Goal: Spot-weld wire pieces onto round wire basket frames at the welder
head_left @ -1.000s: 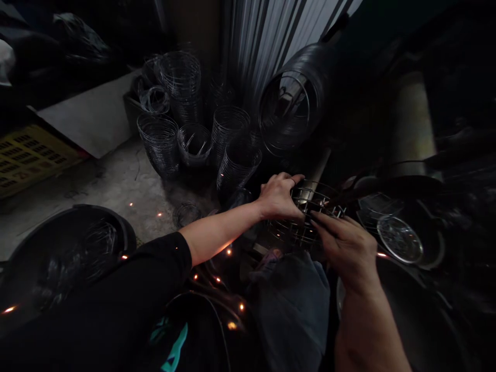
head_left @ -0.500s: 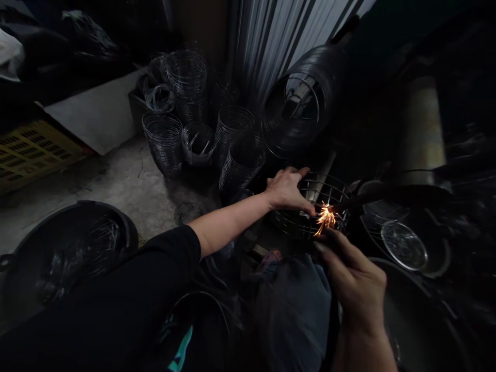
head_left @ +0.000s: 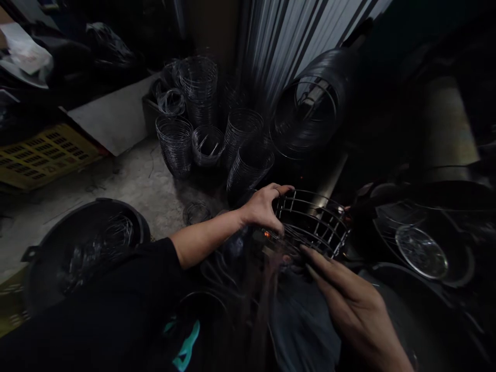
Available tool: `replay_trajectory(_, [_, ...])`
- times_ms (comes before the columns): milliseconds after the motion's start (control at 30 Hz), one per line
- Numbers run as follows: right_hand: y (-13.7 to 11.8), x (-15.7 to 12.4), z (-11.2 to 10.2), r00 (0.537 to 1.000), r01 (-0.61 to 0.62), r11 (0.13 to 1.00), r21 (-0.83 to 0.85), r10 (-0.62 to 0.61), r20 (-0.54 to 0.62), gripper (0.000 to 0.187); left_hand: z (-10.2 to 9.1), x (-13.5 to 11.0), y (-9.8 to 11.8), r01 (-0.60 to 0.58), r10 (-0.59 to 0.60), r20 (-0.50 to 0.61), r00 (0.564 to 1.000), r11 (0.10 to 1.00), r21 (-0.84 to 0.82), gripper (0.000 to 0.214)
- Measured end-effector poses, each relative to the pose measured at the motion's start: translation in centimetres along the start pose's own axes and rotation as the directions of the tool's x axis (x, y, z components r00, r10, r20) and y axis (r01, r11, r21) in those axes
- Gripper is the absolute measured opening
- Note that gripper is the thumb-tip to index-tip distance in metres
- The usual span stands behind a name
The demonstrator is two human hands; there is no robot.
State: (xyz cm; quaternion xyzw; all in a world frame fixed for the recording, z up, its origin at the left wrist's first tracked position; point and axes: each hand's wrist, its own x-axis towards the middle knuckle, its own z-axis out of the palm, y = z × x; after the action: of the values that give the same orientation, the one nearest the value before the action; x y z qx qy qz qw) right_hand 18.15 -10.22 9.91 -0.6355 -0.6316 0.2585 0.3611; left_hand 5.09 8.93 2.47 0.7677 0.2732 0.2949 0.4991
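Observation:
A round wire basket (head_left: 321, 219) of dark metal rings joined by short upright wires is tilted in front of me. My left hand (head_left: 265, 209) grips its left side, with the thumb at the near side and the fingers over the far rim. My right hand (head_left: 349, 297) is at the basket's near edge, thumb and forefinger close together; what is between the fingertips is too dark to make out. A small orange glow (head_left: 266, 234) shows just below my left thumb. Beside the basket's right rim is the dark tip of a welding arm (head_left: 351, 209).
Stacks of wire rings (head_left: 174, 144) stand on the floor ahead, near a large wire coil (head_left: 310, 113). A black tub (head_left: 42, 253) with wire pieces is at left, a yellow crate (head_left: 50, 155) behind it. Round wire mesh (head_left: 422, 253) lies in a container at right.
The bright sparks at the basket's near right side are gone. My left hand and the basket have shifted and turned; the right hand has moved slightly down. The view has swung a little left.

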Motion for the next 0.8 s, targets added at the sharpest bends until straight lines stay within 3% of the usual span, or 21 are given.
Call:
replay_trajectory(133, [0.8, -1.0, 0.6, 0.935, -0.314, 0.902, 0.297, 0.348, -0.070, 0.031, -0.7, -2.5, 2.4, -0.011, 0.000, 0.056, 0.998, 0.979, 0.204, 0.108])
replay_trajectory(200, [1.5, -1.7, 0.8, 0.904, -0.374, 0.840, 0.393, 0.425, -0.049, 0.036, -0.5, -3.1, 2.8, -0.006, -0.018, 0.087, 0.996, 0.962, 0.272, 0.108])
replay_trajectory(267, [1.7, -2.3, 0.8, 0.895, -0.399, 0.846, 0.352, 0.443, -0.051, 0.039, -0.1, -3.4, 2.9, -0.018, -0.019, 0.111, 0.994, 0.948, 0.318, 0.109])
replay_trajectory(400, [0.4, -2.8, 0.4, 0.960, -0.267, 0.959, 0.090, 0.273, -0.056, 0.044, 0.8, -3.9, 3.0, -0.071, 0.025, 0.130, 0.991, 0.930, 0.360, 0.111])
replay_trajectory(500, [-1.0, -2.4, 0.0, 0.988, -0.143, 0.988, 0.061, 0.139, 0.071, 0.027, 1.2, -4.4, 3.3, -0.114, 0.062, 0.148, 0.987, 0.920, 0.376, 0.113])
replay_trajectory(600, [-1.4, -1.8, -0.2, 0.977, -0.131, 0.988, 0.083, 0.115, 0.179, 0.020, 1.4, -5.1, 3.7, -0.132, 0.066, 0.180, 0.981, 0.914, 0.383, 0.115])
replay_trajectory(700, [-0.5, -1.3, 0.1, 0.982, -0.117, 0.992, 0.035, 0.111, 0.152, 0.023, 1.4, -5.7, 4.1, -0.151, 0.084, 0.191, 0.978, 0.915, 0.373, 0.112])
replay_trajectory(800, [0.8, -0.9, 1.0, 0.999, -0.016, 0.988, -0.154, 0.021, 0.031, 0.028, 1.3, -6.1, 4.5, -0.162, 0.091, 0.196, 0.976, 0.907, 0.388, 0.105])
